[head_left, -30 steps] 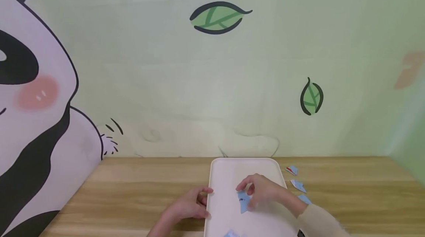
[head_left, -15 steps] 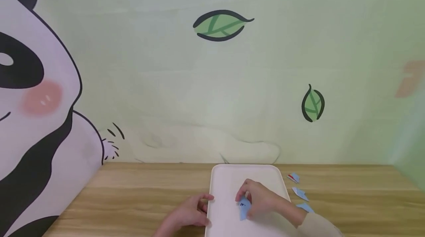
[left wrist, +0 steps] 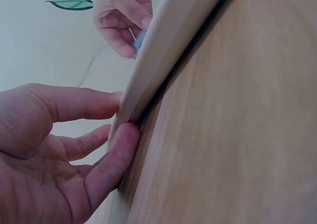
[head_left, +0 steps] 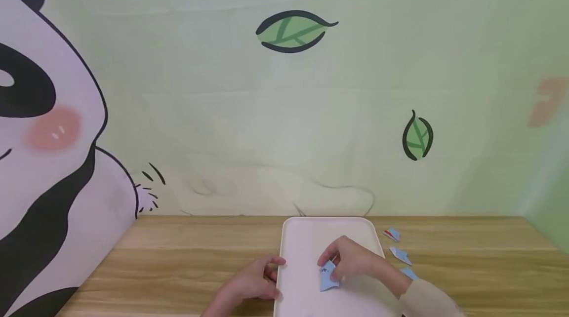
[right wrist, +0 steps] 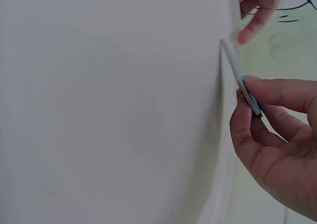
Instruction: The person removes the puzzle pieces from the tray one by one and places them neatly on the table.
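Observation:
Over the white tray [head_left: 302,238], my right hand [head_left: 353,260] pinches a blue puzzle piece [head_left: 328,282] with small dark marks between thumb and fingers. The right wrist view shows this puzzle piece [right wrist: 233,60] edge-on, thin and tilted, its far tip close to the tray surface. At the tray's left side rests my left hand [head_left: 255,277], thumb and fingertips spread along the rim. In the left wrist view, my left hand [left wrist: 64,149] touches the tray's outer wall [left wrist: 158,50], one fingertip low beside the table.
Right of the tray on the wooden table [head_left: 200,238] lie more puzzle pieces: one with red [head_left: 392,234], a blue-and-white one [head_left: 401,256] and a blue one [head_left: 409,273] partly behind the right forearm. A panda-and-leaf wall [head_left: 222,109] stands behind.
The puzzle piece in my right hand has turned, showing a broader lower edge. My left hand stays at the rim. The head view has shifted slightly, and a blue piece low in the tray has left view.

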The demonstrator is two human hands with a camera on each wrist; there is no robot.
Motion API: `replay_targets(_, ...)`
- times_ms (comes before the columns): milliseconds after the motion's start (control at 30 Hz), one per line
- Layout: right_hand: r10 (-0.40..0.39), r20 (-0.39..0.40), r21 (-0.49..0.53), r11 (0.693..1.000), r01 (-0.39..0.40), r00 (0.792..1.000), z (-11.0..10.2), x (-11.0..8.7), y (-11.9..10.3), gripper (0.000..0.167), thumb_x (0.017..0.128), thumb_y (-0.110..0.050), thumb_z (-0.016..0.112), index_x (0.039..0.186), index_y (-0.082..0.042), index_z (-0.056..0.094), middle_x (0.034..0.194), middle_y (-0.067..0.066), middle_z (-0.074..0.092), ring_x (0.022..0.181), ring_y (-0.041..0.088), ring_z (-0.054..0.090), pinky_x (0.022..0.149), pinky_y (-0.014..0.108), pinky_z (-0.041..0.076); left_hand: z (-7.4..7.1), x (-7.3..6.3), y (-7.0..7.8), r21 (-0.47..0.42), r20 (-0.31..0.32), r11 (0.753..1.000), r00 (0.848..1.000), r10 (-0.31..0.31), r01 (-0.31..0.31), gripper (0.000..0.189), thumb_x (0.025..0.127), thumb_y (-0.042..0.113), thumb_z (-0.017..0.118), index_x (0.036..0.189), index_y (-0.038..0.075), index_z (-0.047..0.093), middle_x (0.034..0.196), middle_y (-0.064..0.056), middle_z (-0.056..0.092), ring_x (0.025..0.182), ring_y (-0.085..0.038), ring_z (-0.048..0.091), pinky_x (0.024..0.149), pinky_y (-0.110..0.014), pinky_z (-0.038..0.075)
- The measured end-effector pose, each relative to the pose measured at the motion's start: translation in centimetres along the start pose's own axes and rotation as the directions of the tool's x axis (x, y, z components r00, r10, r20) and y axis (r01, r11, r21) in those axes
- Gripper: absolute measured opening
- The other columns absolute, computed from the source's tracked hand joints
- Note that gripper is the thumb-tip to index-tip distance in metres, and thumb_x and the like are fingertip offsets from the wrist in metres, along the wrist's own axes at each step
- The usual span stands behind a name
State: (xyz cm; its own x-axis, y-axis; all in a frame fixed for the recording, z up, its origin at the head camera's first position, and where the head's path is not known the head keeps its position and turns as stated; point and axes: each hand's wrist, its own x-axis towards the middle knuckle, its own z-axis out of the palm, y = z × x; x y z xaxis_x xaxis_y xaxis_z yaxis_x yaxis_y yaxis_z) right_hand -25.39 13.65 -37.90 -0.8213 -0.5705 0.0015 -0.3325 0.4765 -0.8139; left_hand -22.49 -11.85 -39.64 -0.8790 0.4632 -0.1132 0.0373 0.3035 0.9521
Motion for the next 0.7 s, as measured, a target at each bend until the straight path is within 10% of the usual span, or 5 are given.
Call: replay_targets(700, 0.019, -0.071, 0.080, 0.997, -0.013, 0.997, -6.7, -3.7, 0.4, 0.032, 0.074, 0.003, 0.063, 0.104, 0.013, 0.057, 0.101, 0.018, 0.058, 0.080, 0.019, 0.053, 0.067, 0.027, 0.049, -0.3, -0.2, -0.3, 0.020, -0.022, 1.000, 1.000, -0.009, 0.009, 0.061, 0.063, -0.014, 0.067, 0.120, -0.005, 0.047, 0.085, -0.010, 0.048, 0.073, -0.017, 0.051, 0.062, -0.029, 0.052)
